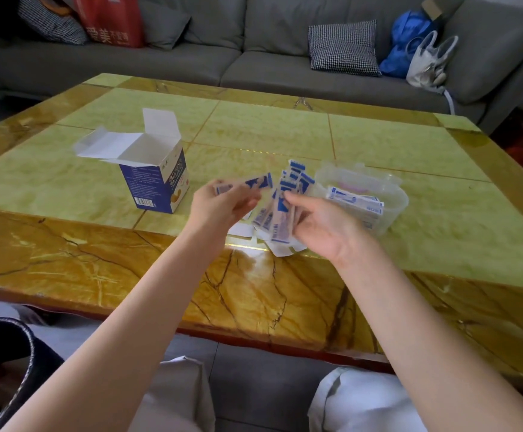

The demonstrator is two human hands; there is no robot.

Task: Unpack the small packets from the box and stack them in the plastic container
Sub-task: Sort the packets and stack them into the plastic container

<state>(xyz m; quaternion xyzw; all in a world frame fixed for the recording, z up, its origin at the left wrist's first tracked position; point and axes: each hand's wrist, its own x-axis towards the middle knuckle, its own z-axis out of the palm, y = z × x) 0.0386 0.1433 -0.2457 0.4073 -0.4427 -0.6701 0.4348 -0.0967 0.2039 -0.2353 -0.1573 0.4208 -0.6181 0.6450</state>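
Right hand (pixel 322 222) gripping packets (pixel 277 213), left hand (pixel 219 204) pinching one, container (pixel 394 194) beside

A grey sofa (pixel 254 51) with checked cushions (pixel 344 46) faces me across the glossy green-and-amber stone tabletop (pixel 269 126); grey floor (pixel 254 375) below.

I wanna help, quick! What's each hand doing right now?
Left hand: pinches one small packet.
Right hand: grips a fanned bunch of packets beside the plastic container.
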